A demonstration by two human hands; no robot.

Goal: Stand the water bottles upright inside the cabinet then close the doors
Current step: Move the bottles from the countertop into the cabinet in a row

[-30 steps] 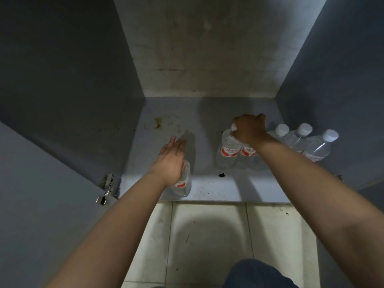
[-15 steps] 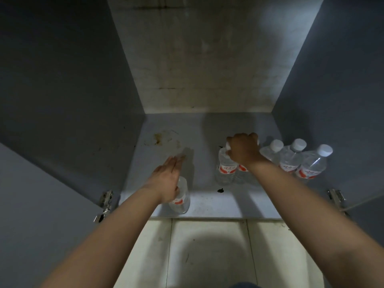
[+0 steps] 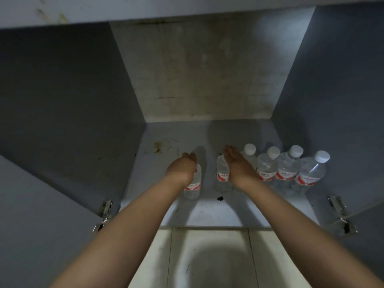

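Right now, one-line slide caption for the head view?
Both hands, left hand and right hand, on upright water bottles in the open cabinet.

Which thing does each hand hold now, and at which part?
The left hand holds a water bottle at its top. The right hand is open beside another bottle; it grips nothing.

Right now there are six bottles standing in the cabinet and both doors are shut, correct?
Not quite. The six bottles do stand in the cabinet, but the head view shows both doors open: the left door and the right door are swung outward.
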